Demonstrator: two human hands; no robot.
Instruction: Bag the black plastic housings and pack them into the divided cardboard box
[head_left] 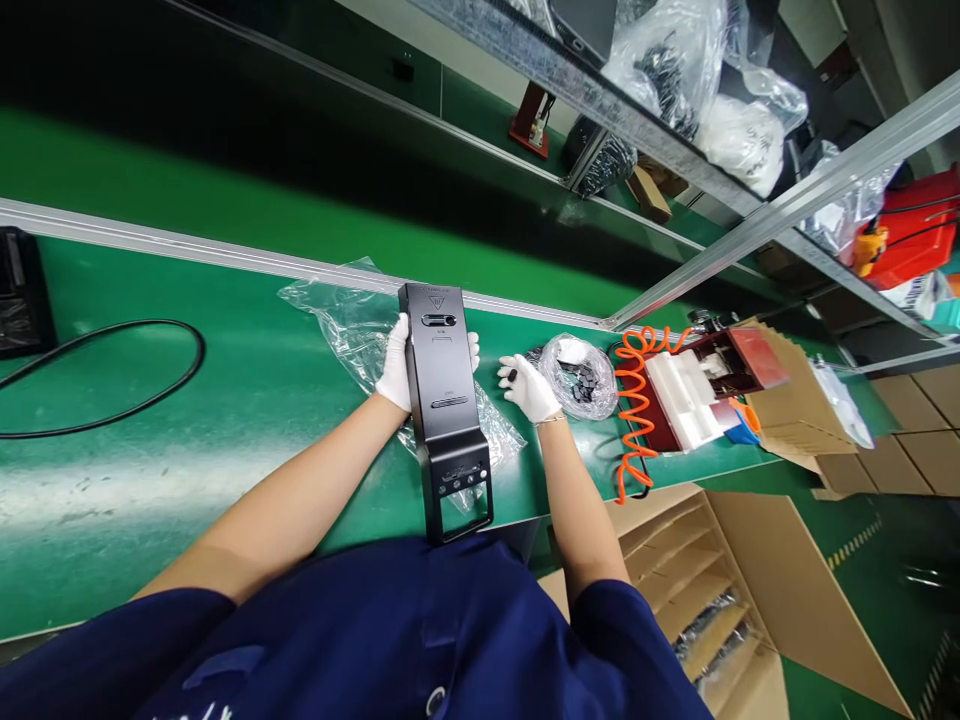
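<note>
A long black housing (444, 370) with a frame-like handle at its near end is held upright-facing above the green bench. My left hand (396, 370), in a white glove, is wrapped around it, with fingertips showing past its right edge. Beneath it lies a crumpled clear plastic bag (345, 320). To the right, my gloved right hand (531, 388) is closed in a pinch on a small black part (512, 375), too small to name further. Just beyond that hand sits an open clear bag (609, 392) with several small black pieces in it.
An orange coiled air hose (634, 420) lies before a red and white bench device (679, 390). A black cable (196, 365) loops at left. Below right stands an open carton (675, 530) with dividers. A metal shelf rail (600, 90) crosses above.
</note>
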